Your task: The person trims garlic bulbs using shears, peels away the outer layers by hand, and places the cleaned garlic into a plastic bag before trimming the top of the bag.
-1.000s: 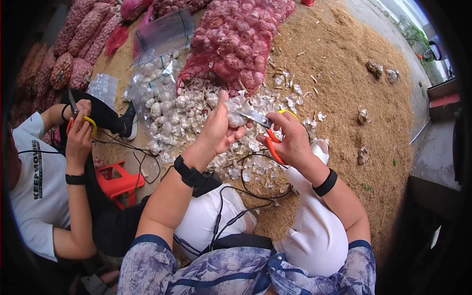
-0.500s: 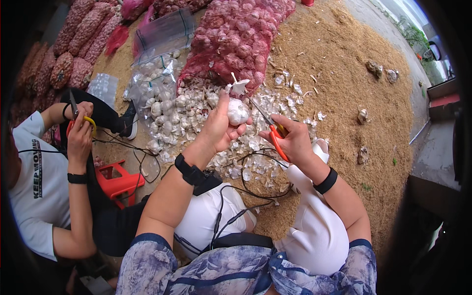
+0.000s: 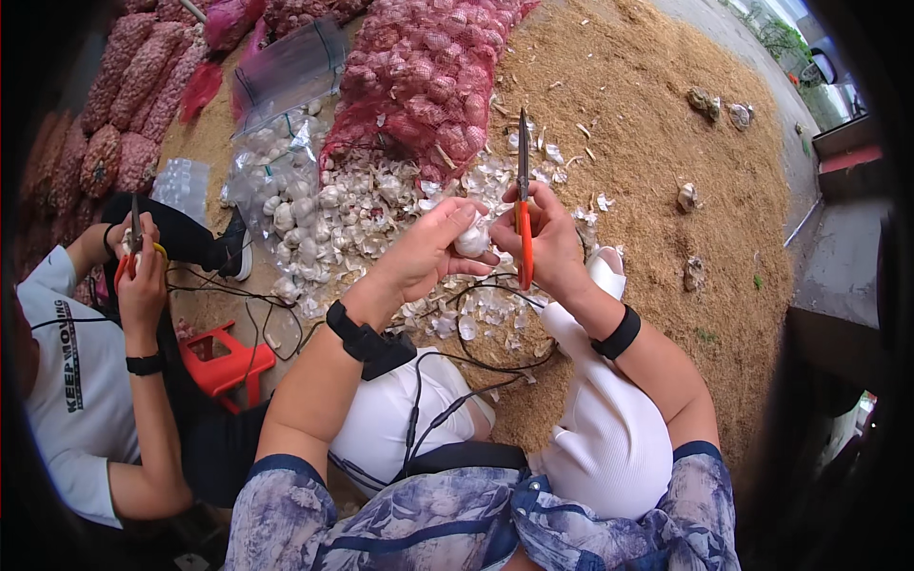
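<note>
My left hand (image 3: 428, 249) is closed round a white garlic bulb (image 3: 472, 240), its fingers curled beneath and its thumb on top. Close beside it, my right hand (image 3: 546, 238) holds orange-handled scissors (image 3: 525, 205), the blades together and pointing away from me. The right fingertips reach toward the bulb; whether they touch it I cannot tell. Under both hands lies a litter of papery garlic skins (image 3: 490, 309). More trimmed garlic bulbs (image 3: 333, 205) are heaped just beyond my left hand, beside an open pink net sack (image 3: 414, 81) full of garlic.
On my left a person in a white shirt (image 3: 86, 381) holds scissors too. A red stool (image 3: 228, 360) stands between us, with black cables (image 3: 252, 290) nearby. A clear plastic bag (image 3: 276, 171) holds bulbs. Stacked net sacks (image 3: 124, 105) stand far left; tan chaff (image 3: 647, 143) covers the ground rightward.
The scissors have swung upright with their blades closed. My right hand has come nearer the garlic bulb. The pale leafy piece above the bulb no longer shows there.
</note>
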`<state>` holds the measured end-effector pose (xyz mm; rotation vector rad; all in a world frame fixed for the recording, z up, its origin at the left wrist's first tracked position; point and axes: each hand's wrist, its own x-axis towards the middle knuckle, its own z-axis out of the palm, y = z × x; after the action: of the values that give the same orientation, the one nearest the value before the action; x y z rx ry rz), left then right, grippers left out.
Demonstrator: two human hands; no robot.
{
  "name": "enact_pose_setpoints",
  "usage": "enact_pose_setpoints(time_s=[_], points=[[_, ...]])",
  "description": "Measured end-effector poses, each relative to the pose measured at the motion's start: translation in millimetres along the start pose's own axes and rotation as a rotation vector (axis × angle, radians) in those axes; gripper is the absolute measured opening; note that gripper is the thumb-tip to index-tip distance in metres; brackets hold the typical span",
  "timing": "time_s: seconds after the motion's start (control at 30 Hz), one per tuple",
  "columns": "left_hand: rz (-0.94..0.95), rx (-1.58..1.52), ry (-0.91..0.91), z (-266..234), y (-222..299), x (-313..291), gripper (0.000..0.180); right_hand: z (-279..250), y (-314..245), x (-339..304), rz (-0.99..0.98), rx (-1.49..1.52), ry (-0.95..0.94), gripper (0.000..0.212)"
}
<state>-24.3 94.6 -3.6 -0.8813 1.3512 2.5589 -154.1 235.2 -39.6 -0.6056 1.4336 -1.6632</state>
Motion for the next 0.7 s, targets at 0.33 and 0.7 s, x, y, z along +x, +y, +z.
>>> enact_pose_setpoints(time_s=[0.33,0.7], points=[[0.025,-0.1,-0.009,12,-4,3,0.046,6,-9,-3,-0.071,0.121,-0.061,0.041],[0.129,-0.157,0.135,2,-5,6,0.035,-13,0,3,-0.087,0.098,0.067,0.036]])
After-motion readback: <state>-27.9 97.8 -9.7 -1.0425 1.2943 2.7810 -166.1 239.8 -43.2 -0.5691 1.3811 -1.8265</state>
